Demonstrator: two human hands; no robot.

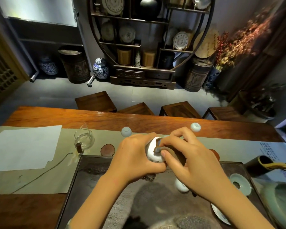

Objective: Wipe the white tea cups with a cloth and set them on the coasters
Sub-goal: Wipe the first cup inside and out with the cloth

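Note:
My left hand [135,156] grips a white tea cup [153,152] above the dark tea tray [89,176]. My right hand [191,159] pinches a brown cloth [168,150] and presses it into the cup's mouth. Two more white cups stand on the runner beyond my hands, one at the left [126,131] and one at the right [195,127]. Another white cup [180,185] lies on the tray under my right wrist. A round brown coaster [107,149] sits bare left of my hands; a reddish coaster [215,154] peeks out behind my right hand.
A glass pitcher [83,140] stands on the runner at the left beside white paper [23,146]. A celadon lid rest [240,185], a green bowl [281,204] and a dark tool holder [261,164] crowd the right. Wooden stools [180,109] line the table's far side.

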